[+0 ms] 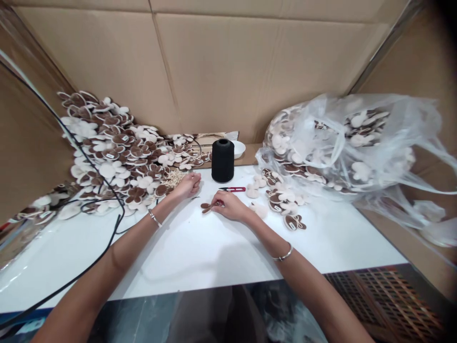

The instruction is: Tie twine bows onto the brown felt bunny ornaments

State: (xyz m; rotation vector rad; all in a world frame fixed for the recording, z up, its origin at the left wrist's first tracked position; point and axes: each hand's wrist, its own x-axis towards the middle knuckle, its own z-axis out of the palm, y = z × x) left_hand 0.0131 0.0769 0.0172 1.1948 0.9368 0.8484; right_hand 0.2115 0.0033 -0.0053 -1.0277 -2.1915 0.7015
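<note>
My right hand (pixel 230 206) pinches a small brown felt bunny-shaped piece (pixel 205 208) just above the white table. To its left, my left hand (pixel 189 185) is closed in a loose fist beside a bundle of cream bows (pixel 173 178); whatever its fingers hold is too small to make out. A short dark strand (pixel 194 197) shows below that hand. Red-handled thread snips (pixel 233 189) lie behind my right hand, with a black thread cone (pixel 223 161) upright behind them. Finished-looking brown and white bunny pieces with bows and labels (pixel 294 222) rest right of my right hand.
A large heap of brown and white felt pieces (pixel 117 147) fills the left back. Clear plastic bags (pixel 357 147) of similar pieces stand at the right. A white bowl (pixel 238 149) sits behind the cone. A black cable (pixel 107 245) hangs across the left side. Cardboard walls (pixel 221 71) enclose the table.
</note>
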